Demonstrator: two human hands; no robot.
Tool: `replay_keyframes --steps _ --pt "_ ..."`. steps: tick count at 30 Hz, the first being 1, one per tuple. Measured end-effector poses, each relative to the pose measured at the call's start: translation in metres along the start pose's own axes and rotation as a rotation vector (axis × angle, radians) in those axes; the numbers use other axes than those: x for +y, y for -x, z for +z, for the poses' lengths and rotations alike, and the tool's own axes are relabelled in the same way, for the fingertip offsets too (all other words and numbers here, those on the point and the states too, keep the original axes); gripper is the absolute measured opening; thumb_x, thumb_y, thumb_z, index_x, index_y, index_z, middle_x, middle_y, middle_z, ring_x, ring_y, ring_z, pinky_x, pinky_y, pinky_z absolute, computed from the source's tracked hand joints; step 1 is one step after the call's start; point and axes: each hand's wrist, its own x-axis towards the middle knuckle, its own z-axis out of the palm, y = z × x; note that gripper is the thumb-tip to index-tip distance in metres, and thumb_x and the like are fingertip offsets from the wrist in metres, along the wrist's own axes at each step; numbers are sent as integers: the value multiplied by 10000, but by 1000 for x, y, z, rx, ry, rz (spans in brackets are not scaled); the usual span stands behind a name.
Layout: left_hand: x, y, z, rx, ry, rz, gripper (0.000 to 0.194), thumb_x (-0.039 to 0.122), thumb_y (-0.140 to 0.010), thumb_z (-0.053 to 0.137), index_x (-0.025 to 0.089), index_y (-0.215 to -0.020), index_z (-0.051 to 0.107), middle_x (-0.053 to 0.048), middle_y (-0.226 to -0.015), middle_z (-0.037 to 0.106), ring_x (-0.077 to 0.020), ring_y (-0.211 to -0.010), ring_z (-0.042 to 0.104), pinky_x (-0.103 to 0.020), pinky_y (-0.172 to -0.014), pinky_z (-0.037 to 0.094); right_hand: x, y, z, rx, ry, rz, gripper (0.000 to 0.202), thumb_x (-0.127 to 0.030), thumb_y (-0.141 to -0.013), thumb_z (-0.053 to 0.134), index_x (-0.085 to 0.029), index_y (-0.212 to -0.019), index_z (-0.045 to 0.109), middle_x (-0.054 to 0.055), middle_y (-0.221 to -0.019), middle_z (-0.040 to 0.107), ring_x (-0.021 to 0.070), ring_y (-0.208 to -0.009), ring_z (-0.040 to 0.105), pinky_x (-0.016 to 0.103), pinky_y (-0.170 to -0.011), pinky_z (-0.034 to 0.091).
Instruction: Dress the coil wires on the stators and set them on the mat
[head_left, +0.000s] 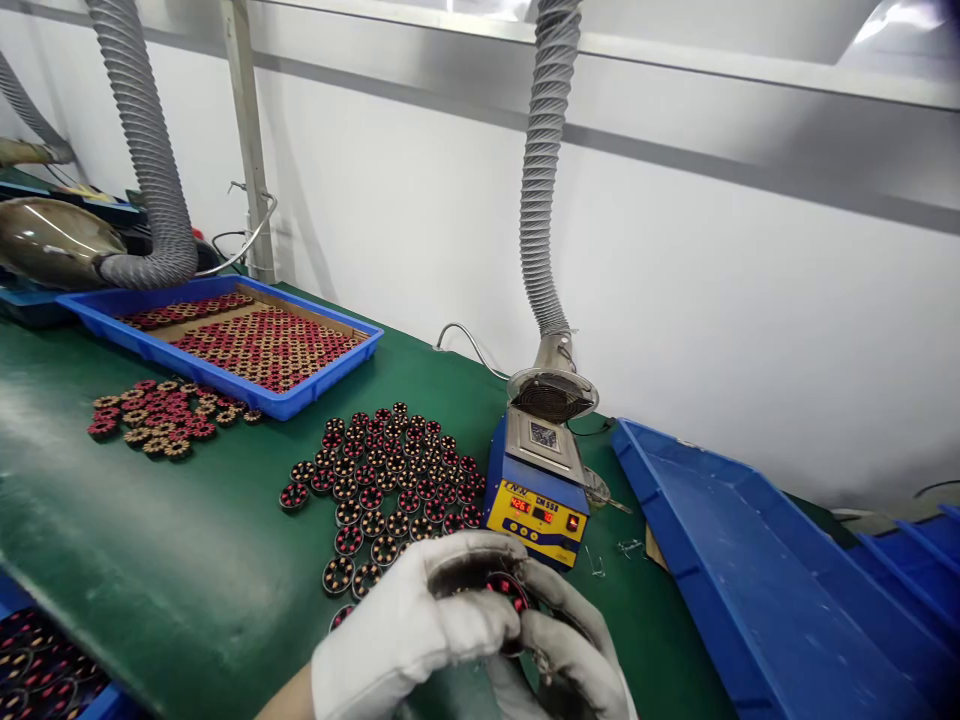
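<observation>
My left hand [420,630], in a white glove, pinches a small motor stator [510,592] between thumb and fingers. This stator is a dark ring with red coils inside. My right hand [577,640], gloved and stained grey at the fingers, closes on the same stator from the right. The fingers cover part of the ring. Just beyond the hands stands a blue and yellow solder pot [536,500] with lit red digits and a square of molten metal on top. Many similar stators [386,470] with red and copper coils lie left of the pot.
An exhaust hood [553,392] hangs over the pot. A blue tray [712,560] stands at right; another blue tray [281,402] holds rows of stators at left. A loose pile of stators [161,415] lies before it. Wire bits [630,547] lie beside the pot.
</observation>
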Motion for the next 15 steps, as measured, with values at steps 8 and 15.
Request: replay_keyframes --steps 8,15 --pt "-16 -6 2 258 321 277 120 247 -657 738 167 -712 667 -51 -821 648 -178 -820 587 -250 -815 451 6 -4 8 84 66 -116 384 -39 -609 713 -297 -886 648 33 -1010 638 217 -892 634 330 -736 544" --pt "-2 -3 0 81 64 58 363 189 -638 711 176 -995 642 -85 -1000 637 -230 -925 578 -284 -784 466 4 -4 1 95 5 -48 368 -92 -598 763 -273 -889 629 53 -1012 656 237 -908 641 349 -739 542"
